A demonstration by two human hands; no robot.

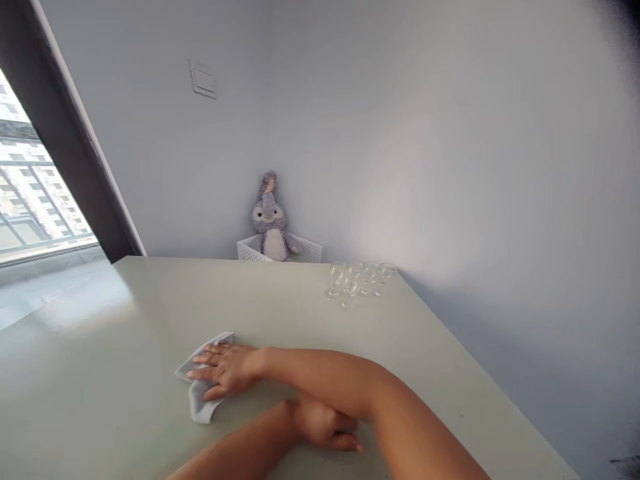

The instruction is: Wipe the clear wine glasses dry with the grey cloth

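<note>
My right hand (223, 370) reaches across to the left and lies flat on a pale grey cloth (203, 400), fingers spread, pressing it against the tabletop. The cloth is creased, with corners sticking out beyond the fingers and below the palm. Under my right forearm, my left hand (323, 425) rests at or just above the table with its fingers curled in. The forearm covers part of it, and nothing shows in its grip. My forearms cross, the right one on top.
Several clear stemmed glasses (354, 275) stand close together near the table's (280, 300) far right corner. Past the far edge, a plush rabbit (274, 243) sits in a white perforated basket (311, 251). A wall runs along the right side; a window is at left.
</note>
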